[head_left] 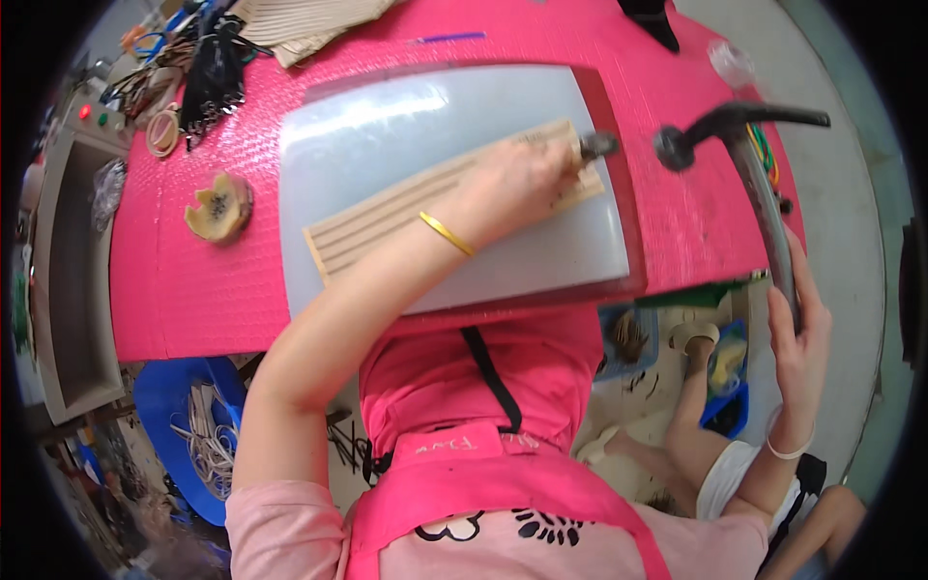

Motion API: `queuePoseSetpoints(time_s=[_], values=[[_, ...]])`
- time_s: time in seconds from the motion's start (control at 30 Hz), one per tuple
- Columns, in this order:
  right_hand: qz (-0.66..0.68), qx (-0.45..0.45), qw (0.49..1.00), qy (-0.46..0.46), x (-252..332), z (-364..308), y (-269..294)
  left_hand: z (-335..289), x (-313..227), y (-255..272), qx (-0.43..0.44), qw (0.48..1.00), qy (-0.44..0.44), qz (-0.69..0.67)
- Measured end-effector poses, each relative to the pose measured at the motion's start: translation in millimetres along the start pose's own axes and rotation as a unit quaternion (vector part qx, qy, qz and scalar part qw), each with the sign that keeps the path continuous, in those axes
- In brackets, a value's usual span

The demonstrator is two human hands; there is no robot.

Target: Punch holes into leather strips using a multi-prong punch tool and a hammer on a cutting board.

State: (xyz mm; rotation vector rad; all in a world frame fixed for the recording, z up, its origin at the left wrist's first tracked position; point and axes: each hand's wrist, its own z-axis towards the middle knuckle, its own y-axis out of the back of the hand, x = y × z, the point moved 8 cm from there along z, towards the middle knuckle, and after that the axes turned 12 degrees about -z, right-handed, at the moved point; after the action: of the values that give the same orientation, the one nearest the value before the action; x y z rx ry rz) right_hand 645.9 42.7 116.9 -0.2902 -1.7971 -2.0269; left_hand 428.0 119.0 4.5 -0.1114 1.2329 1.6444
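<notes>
1. The right hand (797, 324) is clenched round the lower end of a hammer (749, 159) handle, right of the white board (387, 126) and off its edge. The steel head looks heavy and top-weighted, so a grip low on the handle suits it.
2. The left hand (517, 184) lies on the strip (377, 217), fingers closed on a small metal punch (596, 145) stood at the strip's far end.
3. The tan strip lies slantwise on the board; it looks thin, light and bendy, and likely needs pinning flat.
4. Left of the board sits a yellow cup (219, 206); beyond it, dark cords (211, 72).
</notes>
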Motion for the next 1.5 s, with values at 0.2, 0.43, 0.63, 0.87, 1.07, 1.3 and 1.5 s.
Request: queuePoseSetpoints(time_s=[0.2,0.43,0.63,0.87,1.07,1.3,1.5], values=[[-0.047,0.11,0.992,-0.034,-7,3,-81,2,1,17,-0.028,0.997,0.039,-0.055],[-0.007,0.14,0.988,-0.058,-32,1,-88,-4,15,48,-0.171,0.916,0.131,-0.337],[0.002,0.172,0.981,-0.092,-32,7,-92,-1,19,14,-0.1,0.951,0.163,-0.243],[0.019,0.161,0.985,-0.056,-39,5,-91,1,23,11,-0.065,0.968,0.151,-0.188],[0.016,0.108,0.994,-0.014,-38,7,-93,3,18,11,-0.057,0.975,0.112,-0.183],[0.023,0.102,0.994,-0.014,-42,6,-89,3,14,10,-0.03,0.985,0.11,-0.127],[0.045,0.167,0.981,-0.083,-63,2,-100,2,6,9,-0.039,0.991,0.08,-0.102]])
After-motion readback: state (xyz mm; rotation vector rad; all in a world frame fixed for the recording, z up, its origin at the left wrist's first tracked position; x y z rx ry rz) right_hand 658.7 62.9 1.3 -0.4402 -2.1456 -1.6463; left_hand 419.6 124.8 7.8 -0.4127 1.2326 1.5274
